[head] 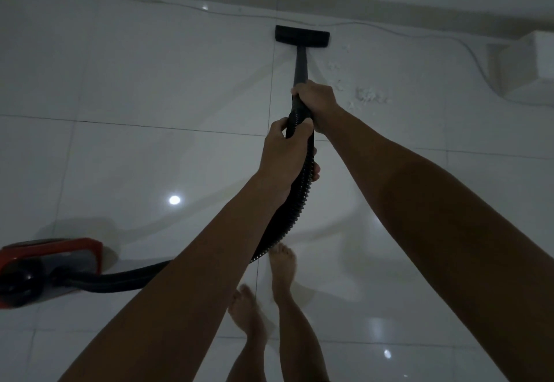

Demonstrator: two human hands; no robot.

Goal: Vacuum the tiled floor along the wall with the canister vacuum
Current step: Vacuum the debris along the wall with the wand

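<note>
Near the wall, the flat black nozzle [302,36] sits on glossy tile [150,82] — right hand [316,100] grips the rigid wand [300,65], left hand [283,154] the ribbed hose [295,202]; white debris [370,95] beside, red canister [45,270] behind-left.

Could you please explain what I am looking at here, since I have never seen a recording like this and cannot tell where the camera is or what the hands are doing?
There is only one picture, taken by a camera worn on a person's head, looking forward and down. The two bare arms are that person's own. The right hand grips the black wand, and the left hand grips the ribbed hose just below it. The wand ends in a flat floor nozzle resting on the glossy tiled floor close to the wall. The hose curves back to the red vacuum body at the lower left. Right of the nozzle lie white crumbs, not yet picked up. A thin cord runs along the wall towards a white box.
</note>
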